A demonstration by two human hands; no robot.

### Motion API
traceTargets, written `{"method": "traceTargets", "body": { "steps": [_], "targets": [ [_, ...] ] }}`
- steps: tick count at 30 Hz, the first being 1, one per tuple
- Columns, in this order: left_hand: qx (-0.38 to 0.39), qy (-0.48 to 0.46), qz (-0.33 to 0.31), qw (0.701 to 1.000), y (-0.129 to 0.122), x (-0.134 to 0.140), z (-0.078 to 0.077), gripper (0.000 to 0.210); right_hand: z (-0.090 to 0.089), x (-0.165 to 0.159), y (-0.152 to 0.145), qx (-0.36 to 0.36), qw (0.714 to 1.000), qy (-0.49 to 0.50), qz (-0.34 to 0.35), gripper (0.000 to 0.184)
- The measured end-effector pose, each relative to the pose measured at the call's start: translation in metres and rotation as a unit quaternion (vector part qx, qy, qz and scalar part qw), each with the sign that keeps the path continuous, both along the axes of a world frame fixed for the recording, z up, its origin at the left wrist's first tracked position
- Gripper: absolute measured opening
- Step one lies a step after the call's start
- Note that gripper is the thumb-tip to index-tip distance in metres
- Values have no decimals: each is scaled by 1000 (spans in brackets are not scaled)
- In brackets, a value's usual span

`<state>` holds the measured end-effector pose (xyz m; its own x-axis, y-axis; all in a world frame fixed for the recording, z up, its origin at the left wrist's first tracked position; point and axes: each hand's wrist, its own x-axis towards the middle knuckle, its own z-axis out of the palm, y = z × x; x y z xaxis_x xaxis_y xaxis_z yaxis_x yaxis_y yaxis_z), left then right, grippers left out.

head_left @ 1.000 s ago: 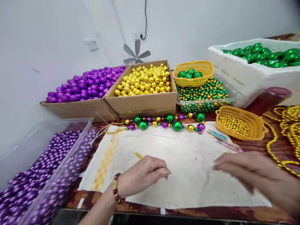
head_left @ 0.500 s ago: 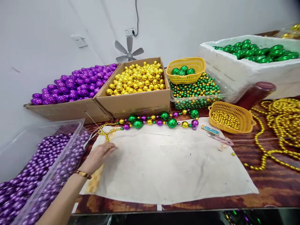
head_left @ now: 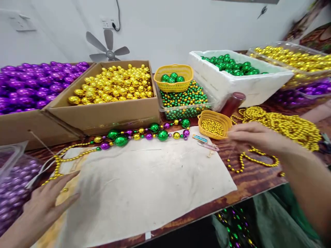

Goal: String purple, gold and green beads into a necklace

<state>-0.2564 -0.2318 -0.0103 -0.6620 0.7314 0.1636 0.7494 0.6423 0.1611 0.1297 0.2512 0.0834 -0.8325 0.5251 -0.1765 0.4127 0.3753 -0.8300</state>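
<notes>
My left hand [head_left: 49,199] lies at the left end of a white cloth [head_left: 155,186], fingers apart, beside the gold bead tail of a necklace [head_left: 162,135]. That necklace has large green, purple and gold beads and lies along the cloth's back edge. A loose gold bead [head_left: 65,189] is near the fingers. My right hand [head_left: 258,137], blurred, hovers by a small yellow basket [head_left: 227,129] of tiny gold beads. Its fingers point left and look close together; whether they hold anything is unclear. Under it lies a gold bead strand [head_left: 263,163].
Cardboard boxes [head_left: 108,117] hold purple and gold balls. A foam box [head_left: 240,86] holds green ones. A red-brown jar [head_left: 234,103], a gold strand pile [head_left: 279,120], a needle [head_left: 146,150] and small scissors [head_left: 208,146] are around. Another person's arm [head_left: 317,110] shows at right.
The view has swung right. My left hand has let go of the necklace's gold tail and opened. My right hand has come in from the right, near the small yellow basket.
</notes>
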Motion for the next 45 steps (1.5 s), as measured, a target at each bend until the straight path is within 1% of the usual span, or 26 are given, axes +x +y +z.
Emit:
{"method": "traceTargets", "body": {
  "steps": [1,2,3,4,6,7,9,10,11,13,14,16,17,18,19,20,22,24,26,29,31,34,36,38,41,45],
  "targets": [
    [29,-77,-26,996,25,24,10,47,2,-20,-18,-44,995,-2,85,39],
    [51,-165,-44,984,52,50,21,51,3,-41,-37,-63,981,4,182,32],
    [83,-237,-73,965,81,77,31,51,3,-62,-55,-70,969,29,234,29],
    [120,-294,-97,943,109,104,39,51,2,-82,-71,-70,963,49,256,26],
    [214,-390,-135,886,158,148,47,48,-3,-112,-98,-93,955,90,266,24],
    [260,-433,-141,851,177,164,48,45,-7,-121,-107,-92,958,114,247,25],
    [334,-491,-99,798,201,181,43,36,-19,-127,-116,-104,961,150,208,27],
    [351,-511,-70,782,205,184,38,32,-25,-126,-118,-106,963,160,190,28],
    [351,-528,-40,772,206,183,32,28,-33,-122,-117,-109,964,162,180,29],
    [315,-565,-2,762,201,176,19,27,-48,-110,-111,-93,968,137,186,30],
    [291,-583,9,758,198,171,12,29,-55,-103,-105,-54,975,101,191,30],
    [259,-612,31,746,190,161,0,33,-69,-87,-86,82,982,-10,171,30],
    [255,-620,44,740,187,157,-5,35,-75,-79,-74,175,972,-78,137,30],
    [255,-626,56,735,185,154,-8,36,-82,-72,-61,238,959,-125,94,29],
    [258,-630,67,730,183,152,-10,36,-88,-65,-47,278,946,-156,59,29],
    [263,-632,76,725,182,150,-11,37,-94,-58,-34,309,933,-183,31,28],
    [275,-630,86,721,181,147,-10,37,-106,-47,-13,350,910,-224,5,23],
    [295,-629,94,713,181,143,-9,36,-117,-40,-1,381,890,-252,2,20],
    [318,-636,94,697,180,137,-9,35,-127,-36,3,403,877,-261,9,22],
    [335,-649,82,678,180,128,-9,30,-136,-35,5,423,869,-257,15,27],
    [332,-652,80,677,180,123,-7,28,-138,-36,7,424,870,-250,16,29],
    [334,-651,80,677,181,123,-1,26,-135,-32,12,411,882,-231,18,24],
    [349,-652,76,669,181,124,5,24,-128,-24,15,396,895,-206,18,20],
    [367,-654,66,658,182,124,11,22,-119,-11,17,374,911,-174,15,21],
    [382,-655,45,650,184,123,19,20,-102,11,19,330,937,-112,-9,30],
    [384,-654,26,651,188,122,27,18,-84,39,23,260,964,-26,-49,39]
  ]
}}
